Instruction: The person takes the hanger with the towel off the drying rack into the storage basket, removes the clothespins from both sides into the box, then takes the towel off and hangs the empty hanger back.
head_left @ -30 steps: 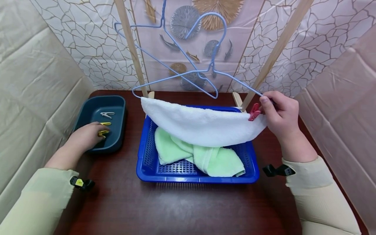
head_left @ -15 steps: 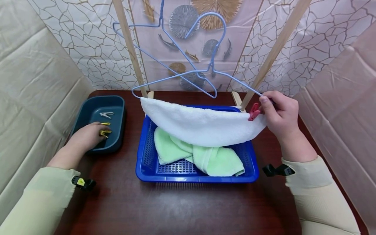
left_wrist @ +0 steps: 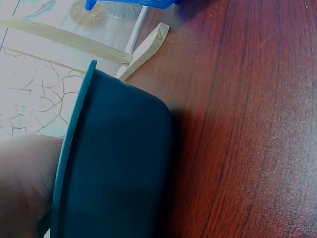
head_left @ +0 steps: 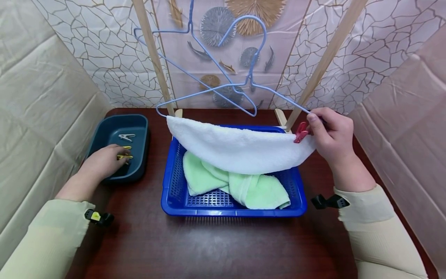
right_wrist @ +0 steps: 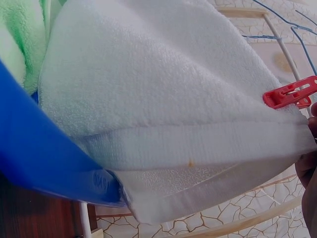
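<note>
My right hand (head_left: 332,133) grips the right end of a blue wire hanger (head_left: 278,95), together with the corner of a white towel (head_left: 240,149). The towel hangs in a sagging fold along the hanger's lower side. Near my right fingers a red clothespin (right_wrist: 290,94) is clipped on the towel. On the left, my left hand (head_left: 104,162) reaches into a dark teal tray (head_left: 140,168), its curled fingertips pinching a yellow clothespin (head_left: 125,157). Another yellow clothespin (head_left: 127,147) and a silver one (head_left: 126,137) lie beside it. In the left wrist view the tray's wall hides the fingers.
Below the white towel stands a blue basket (head_left: 233,212) holding a green towel (head_left: 259,192). Behind, a second blue hanger (head_left: 191,73) hangs between the wooden posts (head_left: 153,58) of a rack. Cloth-covered walls (head_left: 404,89) close in the brown table (head_left: 223,248).
The yellow clothespin at my left fingertips has turned slightly, and those fingers have shifted a little. My right hand, the hanger and the white towel stay nearly still.
</note>
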`<state>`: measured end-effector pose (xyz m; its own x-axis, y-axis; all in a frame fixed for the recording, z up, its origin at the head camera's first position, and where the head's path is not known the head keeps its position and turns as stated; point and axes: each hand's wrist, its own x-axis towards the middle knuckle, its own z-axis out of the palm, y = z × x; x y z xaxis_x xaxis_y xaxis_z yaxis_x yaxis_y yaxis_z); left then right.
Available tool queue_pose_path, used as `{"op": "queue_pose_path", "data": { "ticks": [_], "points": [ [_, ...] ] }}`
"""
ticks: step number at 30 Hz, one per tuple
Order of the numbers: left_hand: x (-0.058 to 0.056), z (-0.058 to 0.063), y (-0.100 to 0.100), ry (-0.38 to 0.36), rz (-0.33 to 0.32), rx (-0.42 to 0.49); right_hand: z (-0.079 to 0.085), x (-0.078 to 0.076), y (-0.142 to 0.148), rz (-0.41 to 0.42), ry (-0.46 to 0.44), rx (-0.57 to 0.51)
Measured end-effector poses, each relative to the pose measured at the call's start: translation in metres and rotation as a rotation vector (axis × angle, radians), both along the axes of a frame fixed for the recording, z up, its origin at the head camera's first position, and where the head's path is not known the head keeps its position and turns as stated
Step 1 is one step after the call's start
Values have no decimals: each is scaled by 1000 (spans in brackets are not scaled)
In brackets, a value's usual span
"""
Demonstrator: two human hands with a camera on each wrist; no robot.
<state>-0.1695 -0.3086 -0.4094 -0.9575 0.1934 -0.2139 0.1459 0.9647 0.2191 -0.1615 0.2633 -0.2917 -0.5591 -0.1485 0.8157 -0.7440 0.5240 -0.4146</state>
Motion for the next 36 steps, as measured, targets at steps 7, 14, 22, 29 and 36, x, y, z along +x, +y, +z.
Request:
{"op": "queue_pose_path", "data": {
  "ticks": [7, 14, 22, 29, 36],
  "points": [
    [0, 4, -1, 7, 4, -8, 1, 0, -1, 6, 0, 1],
    [0, 10, -1, 57, 15, 26, 3, 2, -3, 24, 8, -16],
    [-3, 24, 2, 102, 2, 24, 5, 2, -6, 21, 16, -16],
    [1, 44, 14, 149, -13, 67, 4, 1, -5, 30, 13, -17],
    [10, 69, 39, 207, -43, 92, 3, 0, -4, 30, 12, -11]
  ]
}}
